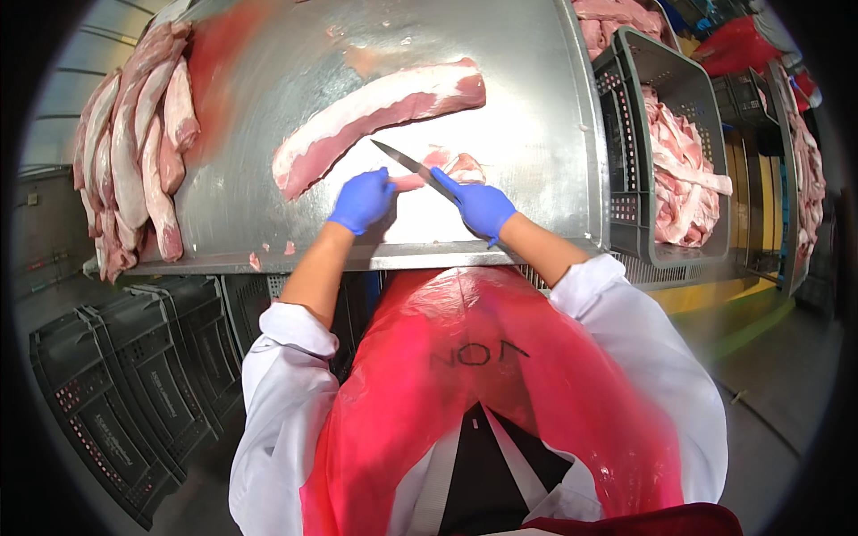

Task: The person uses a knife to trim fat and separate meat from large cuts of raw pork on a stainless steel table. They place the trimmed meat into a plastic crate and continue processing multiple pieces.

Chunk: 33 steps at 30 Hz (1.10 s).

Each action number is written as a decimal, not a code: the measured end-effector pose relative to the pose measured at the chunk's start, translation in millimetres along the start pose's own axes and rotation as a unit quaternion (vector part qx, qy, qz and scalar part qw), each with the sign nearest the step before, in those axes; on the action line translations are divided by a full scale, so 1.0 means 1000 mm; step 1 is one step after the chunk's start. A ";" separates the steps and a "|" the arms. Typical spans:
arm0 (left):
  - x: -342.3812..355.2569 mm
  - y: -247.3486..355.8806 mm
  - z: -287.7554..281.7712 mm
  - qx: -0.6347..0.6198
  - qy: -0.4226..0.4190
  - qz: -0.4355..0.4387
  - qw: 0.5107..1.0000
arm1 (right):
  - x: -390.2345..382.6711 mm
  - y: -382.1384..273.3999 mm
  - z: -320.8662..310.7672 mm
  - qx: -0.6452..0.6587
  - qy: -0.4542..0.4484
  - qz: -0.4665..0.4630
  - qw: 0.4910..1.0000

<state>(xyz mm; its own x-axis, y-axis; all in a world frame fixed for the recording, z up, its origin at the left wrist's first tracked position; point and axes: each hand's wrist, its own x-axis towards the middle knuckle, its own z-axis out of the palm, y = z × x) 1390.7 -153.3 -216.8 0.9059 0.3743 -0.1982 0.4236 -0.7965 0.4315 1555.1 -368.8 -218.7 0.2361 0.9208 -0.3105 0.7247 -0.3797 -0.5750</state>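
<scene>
In my blue-gloved right hand (483,207) is a knife (404,159), its dark blade slanting up and to the left over the steel table (527,80). My left hand (363,198), gloved in blue too, pinches a small strip of meat (407,182) that reaches toward the blade. Beyond both hands lies a long pork loin (380,121), pale with fat along its far side and pink along the near side, touched by neither hand. A few trimmed scraps (463,168) rest just past my right hand.
Several long pork pieces (134,134) are heaped at the table's left end. On the right stands a grey crate (666,58) holding pale trimmings (684,179). Dark stacked crates (134,384) stand below the table at left. A raised rim (420,258) edges the table nearest me.
</scene>
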 end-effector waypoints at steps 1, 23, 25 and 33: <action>0.006 -0.006 -0.013 0.017 -0.019 -0.004 1.000 | -0.011 0.010 0.001 -0.004 -0.038 0.032 0.999; 0.133 0.491 -0.247 -0.064 0.208 0.553 0.804 | -0.175 0.110 -0.034 0.258 0.160 0.068 0.950; 0.182 0.438 -0.188 -0.087 0.204 0.512 0.830 | -0.199 0.133 -0.019 0.274 0.214 0.145 0.926; 0.091 0.175 0.086 0.169 0.148 -0.009 0.974 | -0.198 0.131 -0.031 0.364 0.273 0.202 0.867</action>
<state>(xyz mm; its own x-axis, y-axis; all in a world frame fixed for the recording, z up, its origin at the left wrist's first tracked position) 1547.5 -298.8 -235.0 0.8790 0.4700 0.0803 0.4613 -0.8808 0.1064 1623.7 -598.5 -208.9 0.7913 0.5294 -0.3061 -0.0409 -0.4536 -0.8903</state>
